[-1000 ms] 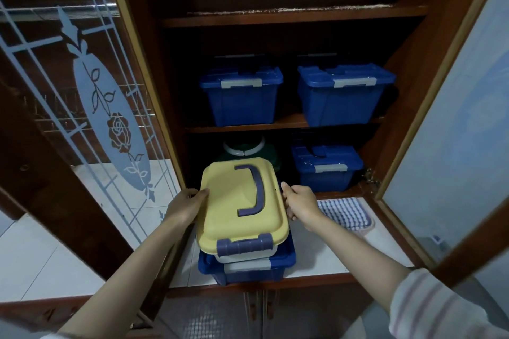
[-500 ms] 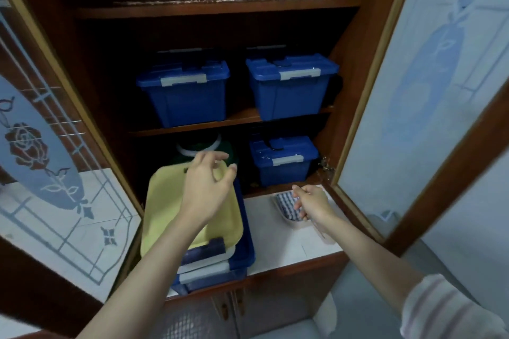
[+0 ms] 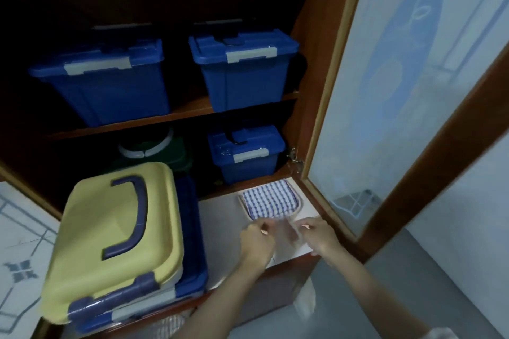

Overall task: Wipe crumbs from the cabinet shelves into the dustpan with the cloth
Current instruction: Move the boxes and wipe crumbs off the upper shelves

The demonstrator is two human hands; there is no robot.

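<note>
Two hands meet at the near edge of the white table (image 3: 220, 234) that fronts an open cabinet: the left hand (image 3: 257, 239) and right hand (image 3: 321, 237) sit close together, fingers curled toward a pale, blurred shape between them. Motion blur hides whether either hand grips it.

Just beyond the fingertips lies the blue-and-white checked cloth (image 3: 271, 201), folded flat inside a pale shallow tray that appears to be the dustpan (image 3: 299, 205). Cloth and dustpan rest on the table, right up against the cabinet's lower edge.

To the left of the hands a yellow-lidded box (image 3: 118, 228) sits stacked on a blue box (image 3: 192, 228), both out on the table. Farther back, on the bottom shelf, stand a small blue box (image 3: 245, 154) and a dark green container (image 3: 154, 151). The middle shelf (image 3: 187, 111) above carries two larger blue boxes (image 3: 104, 82) (image 3: 242, 69). A frosted-glass door (image 3: 399, 91) stands open to the right of the hands.

The step in hand looks like gathering the tools, with no wiping yet begun. The next move likely calls for one hand to lift the cloth out and the other to hold the dustpan's lip against a shelf edge. The boxes on the shelves would probably have to shift so the cloth can reach the crumbs.
</note>
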